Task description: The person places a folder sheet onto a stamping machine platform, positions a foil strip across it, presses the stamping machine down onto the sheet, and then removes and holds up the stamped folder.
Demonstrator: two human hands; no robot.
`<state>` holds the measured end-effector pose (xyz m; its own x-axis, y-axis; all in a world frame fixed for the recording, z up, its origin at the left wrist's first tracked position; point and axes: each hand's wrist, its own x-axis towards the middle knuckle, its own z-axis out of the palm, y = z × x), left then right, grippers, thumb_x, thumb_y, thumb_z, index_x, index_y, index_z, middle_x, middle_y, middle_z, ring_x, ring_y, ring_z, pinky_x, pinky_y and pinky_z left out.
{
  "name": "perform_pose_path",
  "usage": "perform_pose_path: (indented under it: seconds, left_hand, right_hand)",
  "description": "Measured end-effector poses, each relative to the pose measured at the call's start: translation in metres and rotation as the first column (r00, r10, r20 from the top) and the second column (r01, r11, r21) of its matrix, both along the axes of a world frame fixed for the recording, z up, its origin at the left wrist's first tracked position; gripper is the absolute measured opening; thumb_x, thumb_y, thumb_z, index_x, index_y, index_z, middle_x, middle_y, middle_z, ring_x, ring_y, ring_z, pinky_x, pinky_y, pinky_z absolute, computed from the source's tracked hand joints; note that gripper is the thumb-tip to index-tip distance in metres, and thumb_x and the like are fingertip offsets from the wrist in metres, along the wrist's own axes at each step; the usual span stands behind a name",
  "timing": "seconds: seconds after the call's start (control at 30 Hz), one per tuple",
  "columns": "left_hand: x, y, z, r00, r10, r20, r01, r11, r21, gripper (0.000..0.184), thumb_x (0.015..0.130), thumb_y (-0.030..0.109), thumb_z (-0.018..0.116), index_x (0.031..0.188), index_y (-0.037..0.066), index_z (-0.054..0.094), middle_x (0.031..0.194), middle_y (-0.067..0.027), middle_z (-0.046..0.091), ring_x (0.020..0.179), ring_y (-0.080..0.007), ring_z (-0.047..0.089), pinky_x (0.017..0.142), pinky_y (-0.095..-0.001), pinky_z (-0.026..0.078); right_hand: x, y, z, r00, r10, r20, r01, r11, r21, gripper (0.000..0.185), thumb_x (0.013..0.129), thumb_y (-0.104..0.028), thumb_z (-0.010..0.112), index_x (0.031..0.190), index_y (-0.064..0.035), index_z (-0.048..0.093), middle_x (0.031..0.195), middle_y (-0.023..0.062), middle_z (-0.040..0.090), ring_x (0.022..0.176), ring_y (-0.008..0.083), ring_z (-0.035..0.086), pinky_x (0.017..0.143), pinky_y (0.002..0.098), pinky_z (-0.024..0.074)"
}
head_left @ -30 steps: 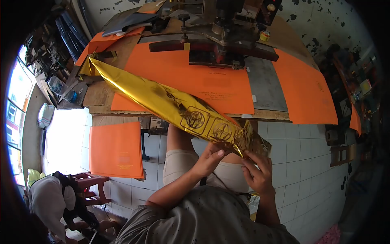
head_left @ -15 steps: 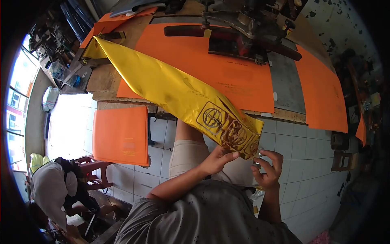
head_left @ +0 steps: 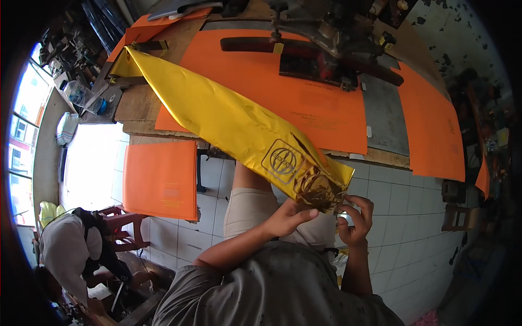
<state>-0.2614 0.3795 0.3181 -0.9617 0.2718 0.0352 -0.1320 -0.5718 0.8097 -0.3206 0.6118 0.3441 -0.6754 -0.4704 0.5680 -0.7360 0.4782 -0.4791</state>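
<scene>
Bearings: clock set on the seated worker, twelve straight ahead.
Foil: long, shiny gold foil sheet (head_left: 217,108), running from the lap toward eleven, across the table's near edge; near end crumpled and darkened, a round emblem in a rounded frame just above.
Left hand: the bare left hand (head_left: 288,218) grips the foil's lower edge, fingers behind, thumb in front; I take this as support for the limp end.
Right hand: the bare right hand (head_left: 356,220), fingers bent, tips at the crumpled corner; cannot tell whether they pinch it. Placement suits fine handling, in my judgement.
Far end: by a dark bar at the table's eleven-o'clock corner, which probably bears some weight; contact unclear.
Table: brown wooden worktable (head_left: 138,103) at twelve, carrying a dark red-and-black metal press (head_left: 326,60) above a flat orange printed sheet (head_left: 326,122); another orange sheet (head_left: 432,125) toward half past one, overhanging the near edge.
Stack: orange printed sheets in a squared pile (head_left: 160,176) at ten, within reach, presumably for convenience.
Nine o'clock: another person in a white top (head_left: 65,244), bent over, beside a dark red stool (head_left: 122,225).
</scene>
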Motion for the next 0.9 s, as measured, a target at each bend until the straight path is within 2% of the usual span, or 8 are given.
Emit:
perform_pose_path:
  seconds: [0.17,0.2,0.3,0.4,0.57,0.73,0.8,0.9]
  left_hand:
    - [0.035,-0.024,0.010,0.983,0.139,-0.118,-0.137,0.990,0.024,0.073,0.100,0.011,0.065,0.159,-0.001,0.023,0.156,-0.0167,0.043,0.146,-0.0282,0.040,0.120,-0.0431,0.033]
    - [0.045,-0.038,0.015,0.986,0.130,-0.105,-0.122,0.990,0.073,0.076,0.098,0.012,0.067,0.159,-0.002,0.024,0.157,-0.0175,0.042,0.146,-0.0296,0.041,0.120,-0.0437,0.033]
    - [0.087,-0.074,0.002,0.901,0.357,-0.247,-0.341,0.934,0.106,0.076,0.098,0.030,0.066,0.156,-0.003,0.031,0.153,-0.0188,0.047,0.143,-0.0313,0.046,0.118,-0.0469,0.037]
    - [0.112,-0.104,0.029,0.727,0.656,-0.203,-0.585,0.746,0.316,0.066,0.101,0.047,0.054,0.144,-0.003,0.053,0.143,-0.0190,0.058,0.130,-0.0314,0.058,0.110,-0.0473,0.046]
    - [0.149,-0.175,0.037,0.443,0.894,-0.071,-0.780,0.424,0.461,0.073,0.100,0.060,0.048,0.140,-0.001,0.055,0.144,-0.0170,0.055,0.116,-0.0303,0.066,0.099,-0.0459,0.056]
    - [0.162,-0.209,0.060,0.052,0.996,0.077,-0.992,0.042,0.121,0.067,0.104,0.053,0.047,0.151,0.006,0.042,0.146,-0.0165,0.052,0.124,-0.0305,0.062,0.102,-0.0461,0.057]
    - [0.170,-0.226,0.046,-0.078,0.994,0.077,-0.997,-0.079,0.016,0.070,0.102,0.054,0.048,0.152,0.005,0.041,0.146,-0.0168,0.051,0.128,-0.0329,0.059,0.102,-0.0521,0.055]
    - [0.185,-0.246,0.022,-0.175,0.984,0.031,-0.977,-0.170,-0.127,0.069,0.103,0.055,0.045,0.152,0.006,0.042,0.148,-0.0177,0.050,0.130,-0.0348,0.057,0.103,-0.0556,0.054]
  right_hand:
    - [-0.001,-0.003,-0.006,0.997,0.022,0.079,0.003,0.955,-0.297,0.047,0.102,-0.046,0.056,0.100,0.0004,0.068,0.110,0.0181,0.069,0.101,0.0323,0.063,0.084,0.0431,0.0508]
    - [-0.001,-0.002,-0.009,0.994,0.032,0.100,0.002,0.946,-0.323,0.049,0.102,-0.046,0.053,0.102,0.0014,0.065,0.108,0.0187,0.069,0.101,0.0324,0.063,0.086,0.0431,0.0505]
    - [-0.014,-0.004,-0.004,0.997,-0.079,0.004,0.076,0.958,-0.277,0.046,0.102,-0.042,0.053,0.104,0.0022,0.064,0.106,0.0179,0.070,0.100,0.0329,0.063,0.088,0.0432,0.0498]
    - [-0.045,0.011,-0.023,0.957,-0.258,-0.132,0.225,0.949,-0.223,0.039,0.105,-0.034,0.051,0.120,0.0022,0.057,0.132,0.0204,0.057,0.121,0.0340,0.055,0.102,0.0448,0.0452]
    - [-0.084,0.024,-0.046,0.861,-0.478,-0.175,0.441,0.872,-0.215,0.045,0.106,-0.027,0.050,0.141,-0.0001,0.044,0.155,0.0193,0.038,0.147,0.0371,0.032,0.116,0.0504,0.0317]
    - [-0.085,0.032,-0.055,0.846,-0.495,-0.199,0.489,0.868,-0.081,0.052,0.104,-0.027,0.053,0.147,-0.0016,0.041,0.159,0.0189,0.035,0.152,0.0409,0.025,0.119,0.0566,0.0211]
    - [-0.084,0.032,-0.058,0.852,-0.488,-0.189,0.479,0.873,-0.091,0.052,0.103,-0.027,0.054,0.147,-0.0020,0.041,0.159,0.0191,0.034,0.152,0.0416,0.024,0.119,0.0580,0.0203]
    - [-0.085,0.032,-0.058,0.861,-0.477,-0.176,0.464,0.879,-0.111,0.052,0.102,-0.025,0.055,0.147,-0.0026,0.041,0.160,0.0195,0.034,0.152,0.0425,0.024,0.119,0.0586,0.0196]
